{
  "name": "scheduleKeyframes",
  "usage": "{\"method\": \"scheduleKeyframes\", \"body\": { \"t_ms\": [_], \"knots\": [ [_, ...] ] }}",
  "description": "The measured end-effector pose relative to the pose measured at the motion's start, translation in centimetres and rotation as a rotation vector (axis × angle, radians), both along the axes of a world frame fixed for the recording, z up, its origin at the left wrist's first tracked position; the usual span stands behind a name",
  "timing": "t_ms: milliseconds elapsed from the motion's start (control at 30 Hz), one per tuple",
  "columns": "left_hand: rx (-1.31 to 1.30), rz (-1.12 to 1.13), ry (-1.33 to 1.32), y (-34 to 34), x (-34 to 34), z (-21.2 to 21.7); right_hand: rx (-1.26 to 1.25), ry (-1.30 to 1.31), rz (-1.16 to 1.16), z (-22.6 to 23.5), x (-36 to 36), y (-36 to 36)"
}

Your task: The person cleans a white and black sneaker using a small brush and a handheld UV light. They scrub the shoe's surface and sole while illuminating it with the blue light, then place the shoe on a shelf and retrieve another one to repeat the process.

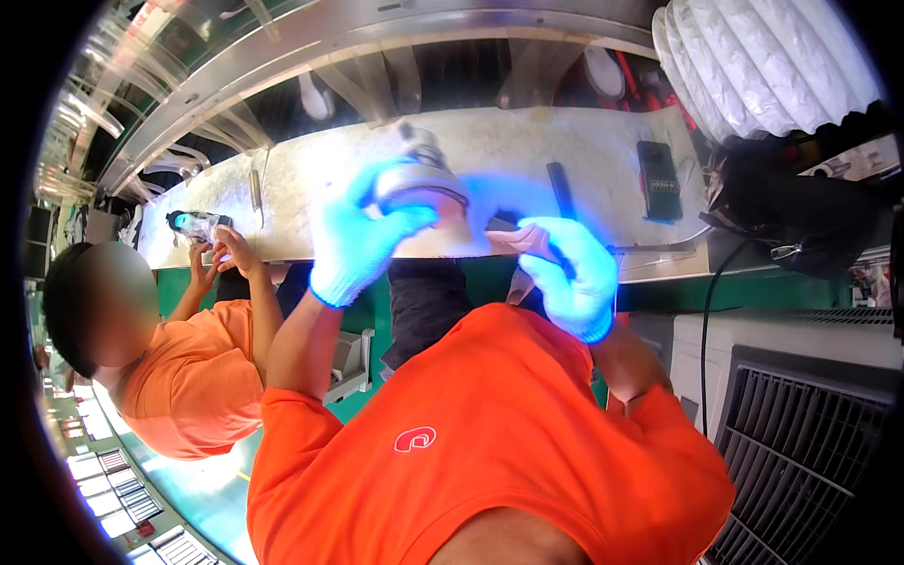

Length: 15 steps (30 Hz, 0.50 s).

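Observation:
In a white knitted glove lit bright blue, my left hand [350, 240] curls round a pale rounded part [424, 179] with a knob-like top, held over the near side of the worktop. Motion blur and glare hide what exactly this part is. My right hand [582, 278], gloved the same way, pinches a folded pinkish sheet [524, 238] between thumb and fingers. The sheet is to the right of the part, apart from it. Whether it is cloth or paper I cannot tell.
On the pale worktop [311, 179] lie a dark bar-like tool [561, 191], a dark handheld device [659, 179] and a slim tool [255, 191]. A co-worker [193, 377] handles a small object at left. A white ribbed hose [763, 61] and black bag [800, 212] are at right.

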<state>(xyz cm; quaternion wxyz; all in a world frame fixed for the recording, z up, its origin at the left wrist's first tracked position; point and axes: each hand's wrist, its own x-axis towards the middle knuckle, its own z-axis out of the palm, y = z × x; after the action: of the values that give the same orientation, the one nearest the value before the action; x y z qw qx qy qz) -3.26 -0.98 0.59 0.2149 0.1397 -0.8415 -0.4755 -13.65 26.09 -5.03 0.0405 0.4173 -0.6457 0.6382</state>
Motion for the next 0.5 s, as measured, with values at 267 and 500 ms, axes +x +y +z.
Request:
{"method": "scheduleKeyframes", "body": {
  "t_ms": [267,500],
  "knots": [
    [0.253,-0.054,0.291,5.2,-1.6,-5.7,-0.137,-0.506,0.088,1.4,0.7,-1.1],
    [-0.226,-0.270,0.540,5.2,-1.6,-5.8,-0.104,-0.313,0.136,0.0,-1.6,-0.9]
  ]
}}
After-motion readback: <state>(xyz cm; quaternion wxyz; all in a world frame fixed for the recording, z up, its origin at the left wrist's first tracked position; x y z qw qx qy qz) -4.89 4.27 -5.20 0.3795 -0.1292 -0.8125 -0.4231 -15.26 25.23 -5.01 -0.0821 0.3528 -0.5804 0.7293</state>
